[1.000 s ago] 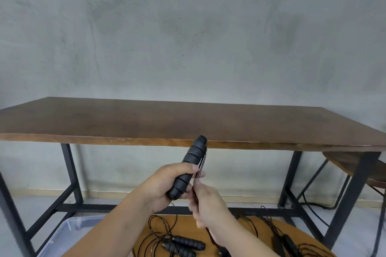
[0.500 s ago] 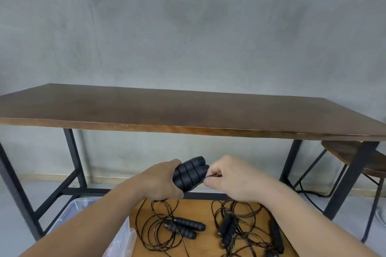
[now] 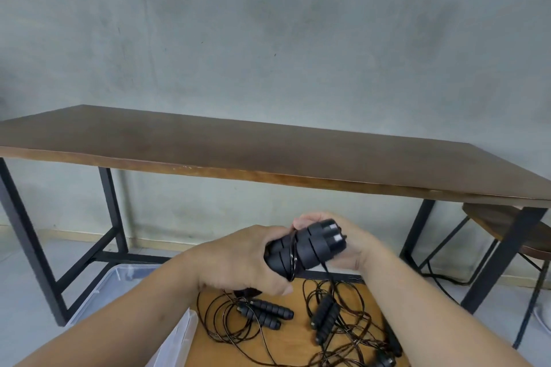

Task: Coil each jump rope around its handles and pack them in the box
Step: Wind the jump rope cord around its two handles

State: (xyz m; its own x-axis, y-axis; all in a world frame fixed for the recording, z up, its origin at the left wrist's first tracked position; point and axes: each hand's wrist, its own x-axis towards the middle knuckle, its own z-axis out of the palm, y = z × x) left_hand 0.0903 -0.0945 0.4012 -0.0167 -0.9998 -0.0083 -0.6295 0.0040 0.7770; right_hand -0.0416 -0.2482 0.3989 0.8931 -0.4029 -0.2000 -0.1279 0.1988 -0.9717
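left hand [image 3: 247, 259] gripping handles [image 3: 304, 247], right hand [image 3: 351, 244] cupping

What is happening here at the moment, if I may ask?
A person is winding a rope around its two black handles, gripped by the left hand and steadied by the right hand. Other ropes lie uncoiled on the low stool; the clear box waits left of it.
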